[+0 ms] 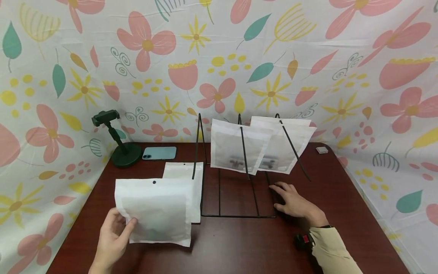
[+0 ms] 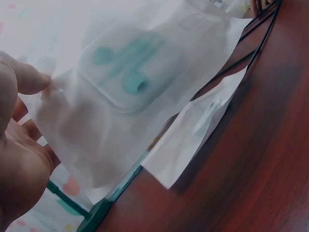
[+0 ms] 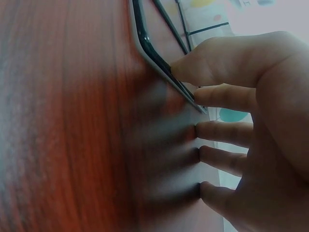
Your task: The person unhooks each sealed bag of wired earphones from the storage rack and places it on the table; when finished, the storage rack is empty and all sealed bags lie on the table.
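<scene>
Two of three prongs, spotted loaded on the black wire rack (image 1: 237, 217)! Counted one white pouch (image 1: 227, 146) on the centre prong (image 1: 244, 148), then, on the right prong (image 1: 290, 140), a hung stack (image 1: 280, 140), two pouches by the doubled edges. Saw nothing on the left prong (image 1: 195, 152), as far as could be made out. Looked partway along, with at least two left to hang: one loose pouch (image 1: 179, 172), apparently flat on the table (image 1: 232, 243) at the rack's left side, and the held pouch (image 1: 155, 215), up in the air just in front, with teal shapes (image 2: 135, 82) showing through in the left wrist view. Gripped that one by its left edge with the left hand (image 1: 111, 238), thumb clamped on the front, fingers behind. Had the right hand (image 1: 295, 203) down at the rack's base meanwhile, fingers spread apart, thumb and forefinger against the wire, probably to steady it. Had not yet threaded the held pouch: saw its hang hole (image 1: 154, 182) bare near the top edge, apart from the prong's tip.
</scene>
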Motion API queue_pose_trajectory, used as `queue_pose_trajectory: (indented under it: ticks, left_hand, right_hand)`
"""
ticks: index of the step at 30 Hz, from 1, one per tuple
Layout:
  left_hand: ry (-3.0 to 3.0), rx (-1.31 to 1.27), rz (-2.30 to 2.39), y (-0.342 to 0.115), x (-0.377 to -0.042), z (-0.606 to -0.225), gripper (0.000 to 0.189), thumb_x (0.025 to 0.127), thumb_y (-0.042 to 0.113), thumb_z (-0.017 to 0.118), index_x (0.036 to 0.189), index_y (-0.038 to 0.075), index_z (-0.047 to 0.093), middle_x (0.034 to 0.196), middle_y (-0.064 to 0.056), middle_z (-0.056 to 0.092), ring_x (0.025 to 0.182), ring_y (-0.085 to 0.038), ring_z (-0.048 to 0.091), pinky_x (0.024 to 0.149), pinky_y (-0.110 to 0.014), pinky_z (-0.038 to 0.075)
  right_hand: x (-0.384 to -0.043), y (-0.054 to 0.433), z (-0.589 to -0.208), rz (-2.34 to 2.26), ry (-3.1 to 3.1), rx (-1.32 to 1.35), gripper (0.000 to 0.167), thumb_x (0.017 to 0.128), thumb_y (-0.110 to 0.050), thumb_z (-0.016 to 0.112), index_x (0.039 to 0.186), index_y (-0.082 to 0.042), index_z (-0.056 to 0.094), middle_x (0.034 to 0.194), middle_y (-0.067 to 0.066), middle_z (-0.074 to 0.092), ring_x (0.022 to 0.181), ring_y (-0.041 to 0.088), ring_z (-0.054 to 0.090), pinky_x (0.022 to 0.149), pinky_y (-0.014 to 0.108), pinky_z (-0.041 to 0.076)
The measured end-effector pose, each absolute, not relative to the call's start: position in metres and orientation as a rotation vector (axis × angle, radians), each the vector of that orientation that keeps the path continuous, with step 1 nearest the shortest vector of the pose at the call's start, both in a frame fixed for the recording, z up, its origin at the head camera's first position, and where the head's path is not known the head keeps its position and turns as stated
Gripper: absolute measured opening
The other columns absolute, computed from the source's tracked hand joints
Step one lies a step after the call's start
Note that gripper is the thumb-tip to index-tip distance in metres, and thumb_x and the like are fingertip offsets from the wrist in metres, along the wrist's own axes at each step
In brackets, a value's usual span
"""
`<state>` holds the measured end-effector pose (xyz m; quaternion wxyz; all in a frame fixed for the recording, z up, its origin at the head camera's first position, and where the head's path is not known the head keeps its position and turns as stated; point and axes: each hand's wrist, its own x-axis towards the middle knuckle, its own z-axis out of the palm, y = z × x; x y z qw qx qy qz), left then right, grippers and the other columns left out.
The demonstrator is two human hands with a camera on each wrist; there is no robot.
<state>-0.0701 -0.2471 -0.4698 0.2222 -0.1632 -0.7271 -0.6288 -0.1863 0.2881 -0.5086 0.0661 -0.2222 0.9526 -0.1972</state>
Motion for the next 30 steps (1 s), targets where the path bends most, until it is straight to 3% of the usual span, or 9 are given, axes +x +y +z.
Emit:
queue_pose_trajectory:
  ticks: [7,15,23,30]
  left_hand:
    - [-2.049,-0.317,-1.717,-0.258,-0.072,-0.468,0.035,0.08,-0.031,0.052,0.111,-0.023,0.038,0.104,0.012,0.065,0.094,-0.001,0.062,0.081,-0.014,0.048]
    - [-2.048,-0.338,-1.625,-0.267,-0.077,-0.468,0.038,0.081,-0.03,0.053,0.115,-0.021,0.039,0.106,0.01,0.063,0.096,0.0,0.061,0.081,-0.012,0.048]
    - [-1.906,-0.287,-1.814,-0.275,-0.087,-0.474,0.04,0.084,-0.028,0.05,0.119,-0.011,0.045,0.108,0.002,0.063,0.098,-0.005,0.062,0.079,-0.013,0.049]
    - [-1.862,-0.263,-1.899,-0.283,-0.094,-0.479,0.046,0.086,-0.027,0.047,0.126,-0.007,0.044,0.11,0.002,0.065,0.098,-0.005,0.064,0.079,-0.014,0.05]
  right_hand:
    - [-0.186,0.287,-0.508,-0.595,2.869,-0.664,0.059,0.09,-0.016,0.069,0.143,-0.003,0.046,0.144,0.027,0.038,0.126,0.047,0.037,0.091,0.057,0.044]
    - [-0.186,0.288,-0.509,-0.598,2.873,-0.672,0.059,0.09,-0.016,0.068,0.142,-0.003,0.046,0.144,0.027,0.038,0.126,0.046,0.037,0.092,0.057,0.043]
    - [-0.186,0.289,-0.51,-0.604,2.873,-0.666,0.059,0.09,-0.016,0.069,0.143,-0.003,0.046,0.144,0.027,0.038,0.126,0.047,0.037,0.091,0.057,0.044]
    - [-0.185,0.288,-0.51,-0.605,2.882,-0.673,0.059,0.089,-0.017,0.069,0.142,-0.003,0.046,0.143,0.027,0.039,0.126,0.046,0.037,0.092,0.057,0.043]
